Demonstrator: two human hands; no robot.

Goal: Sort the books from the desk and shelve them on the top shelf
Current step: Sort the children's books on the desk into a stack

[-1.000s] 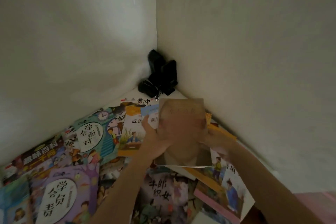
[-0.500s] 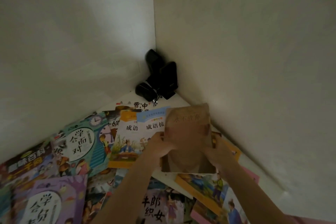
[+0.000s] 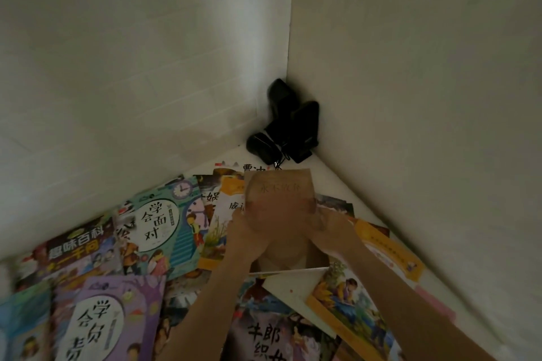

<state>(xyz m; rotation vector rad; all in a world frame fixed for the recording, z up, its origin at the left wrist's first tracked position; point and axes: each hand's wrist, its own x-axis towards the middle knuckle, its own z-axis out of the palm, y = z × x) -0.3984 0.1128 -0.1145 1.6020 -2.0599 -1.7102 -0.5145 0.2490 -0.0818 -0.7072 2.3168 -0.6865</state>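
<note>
You held the tan book (image 3: 278, 193) upright, left hand (image 3: 245, 236) and right hand (image 3: 328, 228) gripping its sides, above the scattered books (image 3: 152, 223).

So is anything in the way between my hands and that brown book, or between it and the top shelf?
Nothing separates them: the left hand and right hand already grip the brown book by its sides. The top shelf isn't in view, so that path can't be judged.

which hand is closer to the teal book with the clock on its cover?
Left. The left hand grips the brown book on its left edge, the side facing the teal clock book. The right hand grips the opposite edge, farther away.
</note>
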